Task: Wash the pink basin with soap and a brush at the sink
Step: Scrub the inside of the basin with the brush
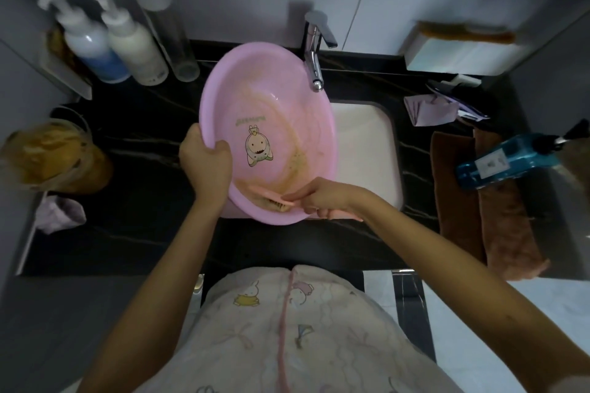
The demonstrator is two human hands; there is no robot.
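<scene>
The pink basin is tilted over the left side of the white sink, with brown dirty streaks along its inner right and lower wall and a cartoon sticker on its bottom. My left hand grips the basin's left rim. My right hand holds a pink brush by its handle; the bristles press against the basin's near inner wall. The chrome tap reaches over the basin's far right rim.
Two pump bottles stand at the back left. A jar with yellow contents sits at the left. A blue pump bottle lies on brown towels to the right. A white box holds another brush at the back right.
</scene>
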